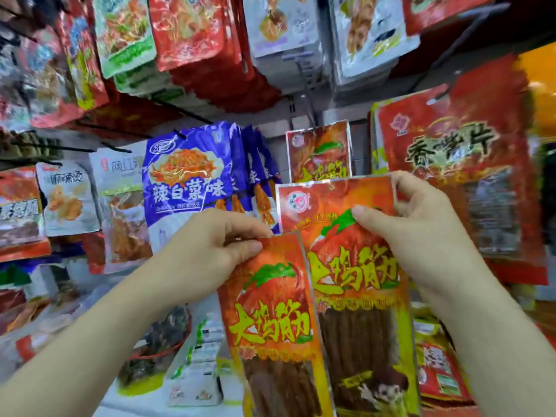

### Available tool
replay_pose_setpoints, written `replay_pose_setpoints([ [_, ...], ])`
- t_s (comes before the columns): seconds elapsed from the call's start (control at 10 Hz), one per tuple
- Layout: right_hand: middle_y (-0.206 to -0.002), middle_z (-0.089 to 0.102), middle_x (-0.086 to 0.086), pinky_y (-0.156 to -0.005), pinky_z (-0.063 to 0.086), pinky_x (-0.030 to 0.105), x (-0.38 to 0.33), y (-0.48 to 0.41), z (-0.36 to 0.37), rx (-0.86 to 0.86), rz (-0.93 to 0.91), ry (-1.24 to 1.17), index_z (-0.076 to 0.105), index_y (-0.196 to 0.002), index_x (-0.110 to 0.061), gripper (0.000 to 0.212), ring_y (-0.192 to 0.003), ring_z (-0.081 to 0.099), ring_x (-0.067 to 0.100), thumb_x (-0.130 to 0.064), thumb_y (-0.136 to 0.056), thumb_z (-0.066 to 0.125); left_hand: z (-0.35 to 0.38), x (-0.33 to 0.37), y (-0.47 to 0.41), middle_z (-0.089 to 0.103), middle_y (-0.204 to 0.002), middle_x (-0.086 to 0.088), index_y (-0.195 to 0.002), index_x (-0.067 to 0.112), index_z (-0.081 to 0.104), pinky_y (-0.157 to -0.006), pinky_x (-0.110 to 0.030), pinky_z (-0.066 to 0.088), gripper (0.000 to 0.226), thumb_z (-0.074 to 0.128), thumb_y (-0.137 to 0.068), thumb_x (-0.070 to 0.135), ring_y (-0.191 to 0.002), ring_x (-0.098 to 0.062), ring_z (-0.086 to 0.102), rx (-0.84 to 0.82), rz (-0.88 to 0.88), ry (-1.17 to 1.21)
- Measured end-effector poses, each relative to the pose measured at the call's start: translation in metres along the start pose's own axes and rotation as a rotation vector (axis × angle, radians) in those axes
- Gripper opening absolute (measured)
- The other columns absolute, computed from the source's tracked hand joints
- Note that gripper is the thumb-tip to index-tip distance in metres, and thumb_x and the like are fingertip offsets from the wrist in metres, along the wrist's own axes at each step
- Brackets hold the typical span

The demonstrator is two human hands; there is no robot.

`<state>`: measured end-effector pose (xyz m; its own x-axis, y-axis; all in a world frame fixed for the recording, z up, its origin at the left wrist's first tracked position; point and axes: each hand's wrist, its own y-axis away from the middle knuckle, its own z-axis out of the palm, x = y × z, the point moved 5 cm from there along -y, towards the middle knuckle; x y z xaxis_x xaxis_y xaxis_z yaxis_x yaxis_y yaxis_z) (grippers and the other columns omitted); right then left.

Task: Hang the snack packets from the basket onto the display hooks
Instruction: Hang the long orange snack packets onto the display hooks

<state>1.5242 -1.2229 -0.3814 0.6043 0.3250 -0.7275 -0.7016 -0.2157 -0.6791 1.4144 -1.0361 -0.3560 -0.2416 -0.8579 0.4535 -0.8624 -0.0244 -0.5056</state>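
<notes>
My left hand [216, 242] pinches the top corner of an orange-red snack packet [270, 320] with yellow lettering, held low at centre. My right hand [421, 218] grips the top right of a second, matching packet [352, 266], which is raised higher and sits partly behind the first. Just beyond it, one more packet of the same kind [319, 152] hangs on a display hook [307, 94]. The basket is out of view.
Purple packets [186, 179] hang left of the hook and large red packets [460, 170] to its right. More packets crowd the upper rows [186, 34]. Empty black hooks [117, 149] stick out at left. Boxed goods [198, 371] lie on the shelf below.
</notes>
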Motion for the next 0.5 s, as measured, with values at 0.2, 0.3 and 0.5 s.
replay_pose_setpoints([
  [0.2,-0.063,0.067,-0.007,-0.068,0.061,0.037,-0.002,-0.058,0.003,-0.106,0.175,0.038,0.07,-0.07,-0.024,0.026,-0.054,0.063,0.006,-0.005,-0.088,0.064,-0.009,0.006,-0.029,0.059,-0.066,0.02,-0.074,0.031,0.061,-0.057,-0.016,0.035,0.015,0.046,-0.076,0.026,-0.063,-0.001,0.054,0.215,0.187,-0.236],
  [0.3,-0.072,0.069,0.0,-0.071,0.059,0.04,-0.007,-0.082,-0.001,-0.046,0.207,0.11,0.07,-0.081,-0.02,0.013,-0.062,0.065,0.014,-0.01,-0.087,0.066,-0.019,0.008,-0.044,0.058,-0.058,0.015,-0.075,0.028,0.062,-0.053,-0.015,0.033,0.013,0.05,-0.077,0.029,-0.056,-0.005,0.052,0.315,0.259,-0.184],
  [0.5,-0.075,0.067,-0.006,-0.069,0.053,0.027,-0.022,-0.119,0.003,0.036,0.146,0.324,0.066,-0.081,-0.025,0.005,-0.066,0.061,0.006,-0.026,-0.087,0.067,-0.03,-0.003,-0.077,0.057,-0.052,-0.013,-0.09,0.026,0.062,-0.053,-0.031,0.037,0.017,0.065,-0.075,0.034,-0.047,-0.012,0.039,0.207,0.237,0.103],
])
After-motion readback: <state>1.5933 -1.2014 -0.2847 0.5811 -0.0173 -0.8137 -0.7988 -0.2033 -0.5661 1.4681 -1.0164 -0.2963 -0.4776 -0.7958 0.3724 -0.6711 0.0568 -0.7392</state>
